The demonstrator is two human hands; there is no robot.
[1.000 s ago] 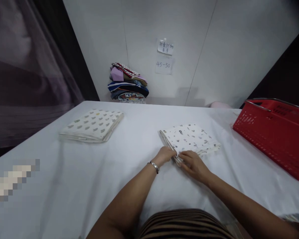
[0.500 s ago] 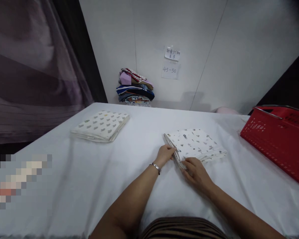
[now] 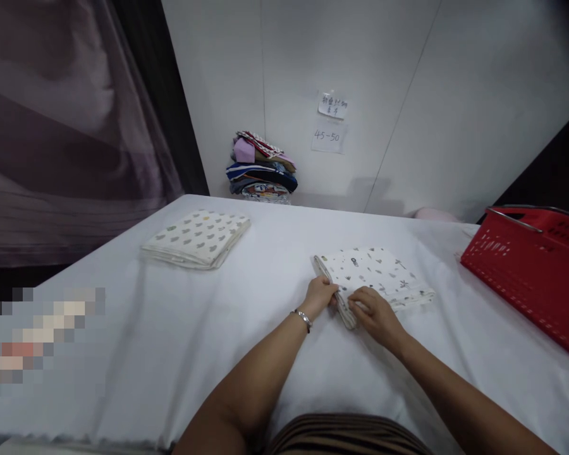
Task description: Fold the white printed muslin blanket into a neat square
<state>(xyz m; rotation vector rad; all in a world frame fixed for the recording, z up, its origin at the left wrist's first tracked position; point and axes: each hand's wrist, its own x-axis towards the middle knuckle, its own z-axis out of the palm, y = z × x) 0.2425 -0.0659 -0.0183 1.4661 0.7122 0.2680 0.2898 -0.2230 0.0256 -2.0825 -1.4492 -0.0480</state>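
A folded white cloth (image 3: 379, 272) with small grey and dark plant prints lies on the white-covered table, right of the middle. At its left edge, my left hand (image 3: 320, 296) is closed, thumb on top, gripping the folded layers. My right hand (image 3: 378, 317) is at the near-left corner with bent fingers pinching the cloth; the fingertips are partly hidden. The layers at that corner bulge a little below the right fingers. A second folded cloth (image 3: 201, 237), cream with grey leaf-like prints, lies flat at the far left of the table, apart from both hands.
On the right of the table stands a red plastic basket (image 3: 531, 272) with a metal handle. A stack of folded clothes (image 3: 263, 167) is beyond the table's far edge, by the wall. Paper signs (image 3: 329, 136) hang on the wall. A blurred, pixelated patch covers the table's left side.
My right hand has shifted slightly up along the near-left corner of the cloth, and the layers there look fuller. My left hand keeps its grip on the edge. The view has shifted slightly.
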